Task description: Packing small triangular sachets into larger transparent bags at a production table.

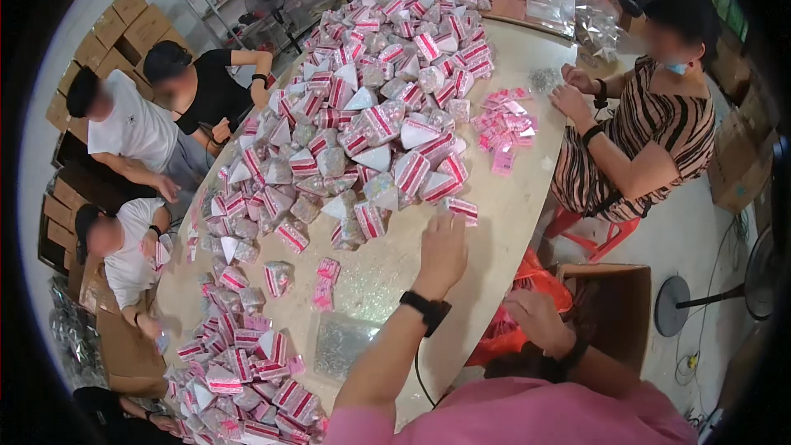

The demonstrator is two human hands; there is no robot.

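Note:
My left hand (pixel 443 249) is stretched over the table at the near edge of a large heap. Its fingers are closed at a small clear packet with a pink-and-white label (pixel 460 211). My right hand (pixel 537 321) is held low beyond the table's right edge, beside an orange-red plastic bag (pixel 554 284). Its fingers are curled, and whatever they may hold is hidden. The heap of labelled packets (pixel 379 128) covers much of the table. Under my left forearm lies a clear bag of small transparent pieces (pixel 344 346), with pink cards (pixel 327 283) just beyond it.
A second packet pile (pixel 247 379) lies at the near left. An open cardboard box (pixel 610 305) stands right of the table. One person (pixel 634 115) sits at the right by loose pink cards (pixel 504 122); several others are along the left. A black fan (pixel 674 305) stands far right.

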